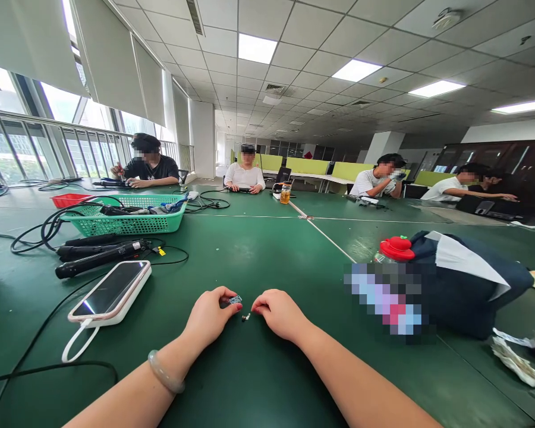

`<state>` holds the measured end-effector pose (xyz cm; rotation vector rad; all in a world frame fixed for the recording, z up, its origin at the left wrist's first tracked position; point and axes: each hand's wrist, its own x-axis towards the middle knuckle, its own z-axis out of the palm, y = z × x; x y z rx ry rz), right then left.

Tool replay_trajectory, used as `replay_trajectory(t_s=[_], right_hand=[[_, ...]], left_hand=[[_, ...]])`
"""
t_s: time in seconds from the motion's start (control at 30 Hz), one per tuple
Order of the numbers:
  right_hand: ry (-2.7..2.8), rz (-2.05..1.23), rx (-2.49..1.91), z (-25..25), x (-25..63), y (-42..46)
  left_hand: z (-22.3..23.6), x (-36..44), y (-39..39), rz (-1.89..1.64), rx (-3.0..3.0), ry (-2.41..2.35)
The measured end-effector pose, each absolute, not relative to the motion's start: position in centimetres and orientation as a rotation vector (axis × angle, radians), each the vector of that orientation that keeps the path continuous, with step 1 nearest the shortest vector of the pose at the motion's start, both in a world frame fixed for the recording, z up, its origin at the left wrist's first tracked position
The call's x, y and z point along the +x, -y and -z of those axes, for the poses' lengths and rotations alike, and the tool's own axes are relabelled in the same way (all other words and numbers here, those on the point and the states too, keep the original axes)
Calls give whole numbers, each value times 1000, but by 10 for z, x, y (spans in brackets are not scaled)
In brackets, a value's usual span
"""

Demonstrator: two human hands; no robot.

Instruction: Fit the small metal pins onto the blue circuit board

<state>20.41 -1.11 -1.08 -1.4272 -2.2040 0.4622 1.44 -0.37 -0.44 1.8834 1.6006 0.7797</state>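
Note:
My left hand [211,312] pinches a small bluish patterned piece [235,300] between thumb and fingers, just above the green table [249,368]. It could be a tiny circuit board, but it is too small to tell. My right hand [279,312] is closed in a pinch a short way to the right, its fingertips at a tiny white-and-dark part [246,318]. Whether those fingers grip that part or only hover beside it, I cannot tell. A pale bangle [166,373] circles my left wrist.
To the left lie a phone [111,291] with a white cable, black curling-iron-like tools [100,257] and a green basket [125,223] of cables. A dark cloth bag [463,285] and red-lidded bottle [396,248] stand right. Several people sit around the table.

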Motion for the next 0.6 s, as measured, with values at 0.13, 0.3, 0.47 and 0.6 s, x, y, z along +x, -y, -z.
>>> replay_trajectory(t_s=[0.13,0.3,0.47,0.6], right_hand=[[2216,-453,-1380,12,202,12],[2200,-445,-1369,15,203,11],[2142,-498,-1410,16,207,9],[2133,-492,-1434,13,206,11]], left_hand=[[4,15,4,-775,1877,-1604],[1,15,4,-765,1875,-1618],[3,12,2,-767,1904,-1648],[4,11,1,-751,1918,-1635]])
